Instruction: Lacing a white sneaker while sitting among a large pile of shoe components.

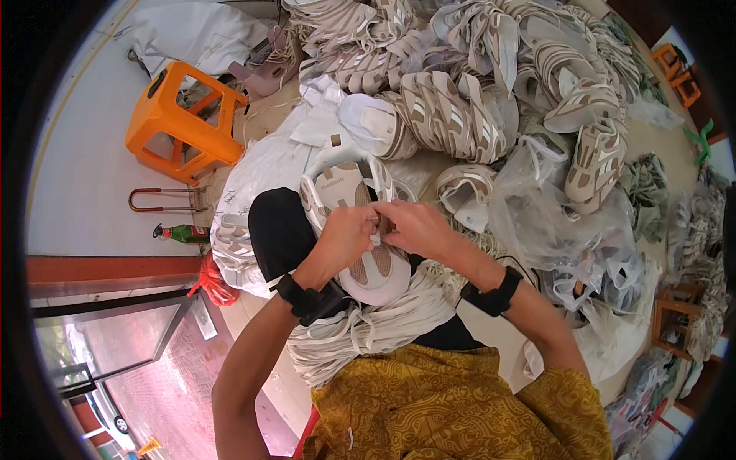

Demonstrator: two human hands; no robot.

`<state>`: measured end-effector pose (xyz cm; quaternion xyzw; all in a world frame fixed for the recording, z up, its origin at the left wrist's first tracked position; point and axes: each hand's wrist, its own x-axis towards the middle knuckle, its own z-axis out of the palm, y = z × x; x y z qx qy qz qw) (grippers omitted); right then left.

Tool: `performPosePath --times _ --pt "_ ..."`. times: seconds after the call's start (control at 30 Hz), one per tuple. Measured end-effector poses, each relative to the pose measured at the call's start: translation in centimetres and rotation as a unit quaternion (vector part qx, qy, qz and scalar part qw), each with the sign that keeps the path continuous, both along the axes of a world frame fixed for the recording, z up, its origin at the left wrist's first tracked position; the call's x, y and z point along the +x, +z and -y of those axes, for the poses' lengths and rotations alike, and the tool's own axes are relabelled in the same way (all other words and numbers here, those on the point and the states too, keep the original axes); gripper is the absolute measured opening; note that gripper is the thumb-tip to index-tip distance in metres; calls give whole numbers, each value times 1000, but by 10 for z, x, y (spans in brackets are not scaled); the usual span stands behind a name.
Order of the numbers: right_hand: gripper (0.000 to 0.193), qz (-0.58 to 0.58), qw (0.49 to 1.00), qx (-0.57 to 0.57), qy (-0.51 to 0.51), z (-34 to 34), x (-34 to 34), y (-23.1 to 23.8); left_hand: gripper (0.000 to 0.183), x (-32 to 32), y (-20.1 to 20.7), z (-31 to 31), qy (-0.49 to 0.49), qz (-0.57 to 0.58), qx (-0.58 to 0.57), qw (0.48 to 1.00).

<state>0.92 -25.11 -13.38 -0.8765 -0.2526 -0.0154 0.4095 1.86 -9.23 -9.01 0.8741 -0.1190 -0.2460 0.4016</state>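
Note:
A beige and white shoe upper [377, 280] lies in front of me over my lap, its toe toward me and its tongue [343, 188] on the far side. My left hand [349, 236] is closed over the lacing area, thumb and fingers pinched together. From the other side my right hand [420, 227] meets it, also pinched, at the edge of the lacing area. What lies between the fingertips is mostly covered by the fingers; only a small whitish bit shows. A thick bundle of white shoelaces [368, 333] rests across my lap, just below the toe.
Many stacked shoe uppers [452, 115] heap up on the far side. Clear plastic bags [556, 203] lie to the right. On the left are an orange stool [184, 123], a green bottle [184, 234], a red bag [217, 284] and a white sack [257, 161].

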Motion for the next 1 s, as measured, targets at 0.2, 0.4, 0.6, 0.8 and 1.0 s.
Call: performPosePath --times 0.2,0.4,0.6,0.8,1.0 --pt "12 147 972 -175 60 3 7 2 14 7 -19 -5 -75 249 81 962" --pt "10 287 948 -133 45 6 3 1 9 22 -22 0 -217 221 178 934" --pt "15 292 950 -104 38 12 7 -5 11 43 20 13 -197 -145 167 955" --pt "19 217 974 -59 18 7 10 -5 8 29 -14 -6 -254 195 117 940" --pt "27 -29 999 43 17 5 6 2 14 23 -1 -29 -218 300 98 924"
